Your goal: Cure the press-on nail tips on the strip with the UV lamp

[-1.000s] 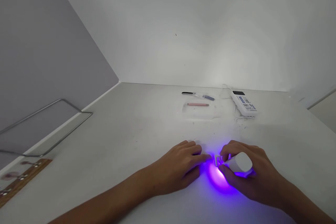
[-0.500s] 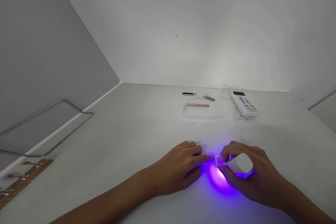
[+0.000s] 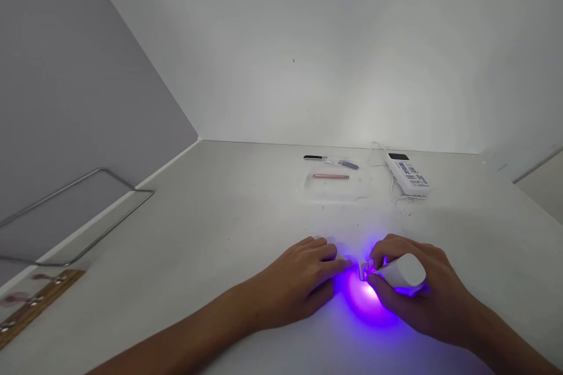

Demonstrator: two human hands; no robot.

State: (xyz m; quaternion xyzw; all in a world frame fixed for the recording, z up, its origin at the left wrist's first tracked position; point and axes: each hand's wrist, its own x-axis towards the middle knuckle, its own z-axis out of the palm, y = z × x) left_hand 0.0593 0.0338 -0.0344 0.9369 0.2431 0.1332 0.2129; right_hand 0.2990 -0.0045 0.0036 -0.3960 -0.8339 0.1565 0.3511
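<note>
My right hand [image 3: 433, 290] is closed around a small white UV lamp [image 3: 410, 271], its rounded end facing me. Violet light spreads from the lamp's far end onto the white table. Between the right fingertips and my left index finger is a small clear-and-white piece [image 3: 363, 270]; its exact kind is washed out by the glow. My left hand [image 3: 308, 275] lies on the table, palm down, with the index finger stretched toward the light. Its other fingers are bent loosely on the tabletop, and nothing shows in its grasp.
Toward the back lie a black-handled tool [image 3: 314, 157], a grey-ended tool [image 3: 349, 164] and a pink pen-like stick [image 3: 331, 176] by clear plastic. A white device with a dark screen [image 3: 407, 174] and cable is right of them. At left are a metal wire frame [image 3: 118, 224] and a wooden strip [image 3: 41, 307].
The left index finger has drawn slightly left, away from the small piece. The lamp is tilted a little differently, still lit. The whole view has shifted slightly.
</note>
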